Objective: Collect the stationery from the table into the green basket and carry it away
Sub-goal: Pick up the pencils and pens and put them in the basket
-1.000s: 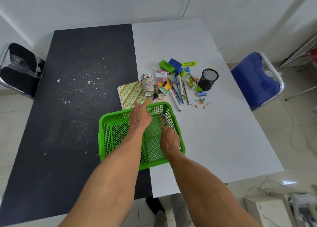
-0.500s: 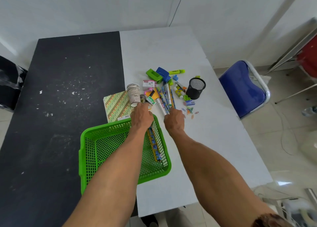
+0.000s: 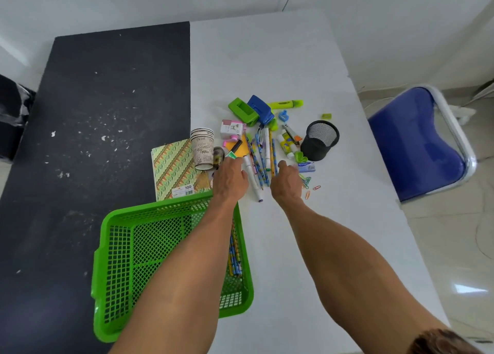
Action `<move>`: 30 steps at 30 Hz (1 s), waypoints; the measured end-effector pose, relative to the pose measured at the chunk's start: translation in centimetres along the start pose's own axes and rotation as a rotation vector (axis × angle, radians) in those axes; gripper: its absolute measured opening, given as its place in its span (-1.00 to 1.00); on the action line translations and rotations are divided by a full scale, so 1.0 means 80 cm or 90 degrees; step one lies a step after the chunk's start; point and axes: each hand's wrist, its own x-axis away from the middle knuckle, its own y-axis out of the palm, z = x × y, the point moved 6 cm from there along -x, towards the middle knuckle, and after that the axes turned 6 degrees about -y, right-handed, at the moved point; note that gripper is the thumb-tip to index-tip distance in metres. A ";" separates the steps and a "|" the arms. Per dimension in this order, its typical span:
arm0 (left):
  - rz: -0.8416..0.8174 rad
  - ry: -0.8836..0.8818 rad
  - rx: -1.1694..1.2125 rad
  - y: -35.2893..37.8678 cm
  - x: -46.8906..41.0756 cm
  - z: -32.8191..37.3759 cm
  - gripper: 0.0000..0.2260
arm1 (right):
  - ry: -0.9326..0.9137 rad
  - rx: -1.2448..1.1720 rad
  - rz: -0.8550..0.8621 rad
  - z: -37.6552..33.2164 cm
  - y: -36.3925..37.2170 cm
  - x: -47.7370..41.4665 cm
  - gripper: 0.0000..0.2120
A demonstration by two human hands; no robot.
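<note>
The green basket [image 3: 149, 246] sits at the table's near edge, straddling the black and white halves, with several pencils [image 3: 235, 254] lying along its right wall. Beyond its far rim lies the stationery pile: patterned pencils and pens [image 3: 263, 155], a white marker [image 3: 252, 179], a striped notebook [image 3: 173, 169], a green hole punch [image 3: 242, 110], a blue punch [image 3: 260, 110], a yellow highlighter [image 3: 286, 104] and paper clips [image 3: 307, 183]. My left hand [image 3: 231, 178] reaches over the basket's rim, fingers at the marker's left side. My right hand [image 3: 286, 179] is stretched out, fingertips at the pencils' near ends.
A stack of paper cups [image 3: 202, 150] stands on the notebook's corner. A black mesh pen holder [image 3: 319, 139] stands right of the pile, a small blue box [image 3: 306, 166] beside it. A blue chair [image 3: 417, 145] is at the table's right, a black chair [image 3: 10, 118] at its left.
My right hand left the basket, where the pencils now lie. Both hands moved forward from the basket to the near edge of the pile.
</note>
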 end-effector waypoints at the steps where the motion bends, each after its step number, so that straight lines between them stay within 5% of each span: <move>1: -0.002 -0.006 -0.006 0.004 -0.006 -0.001 -0.67 | -0.003 0.010 -0.003 0.001 0.003 -0.007 -0.66; 13: 0.006 -0.026 -0.017 -0.001 -0.010 0.007 -0.70 | 0.024 0.021 -0.038 -0.001 -0.007 -0.012 -0.68; 23: 0.055 -0.025 0.029 -0.032 0.008 -0.012 -0.69 | 0.176 -0.078 -0.014 0.021 -0.010 0.014 -0.55; 30: 0.054 -0.015 0.032 -0.045 0.028 -0.023 -0.72 | 0.185 -0.058 0.022 0.015 -0.017 0.043 -0.71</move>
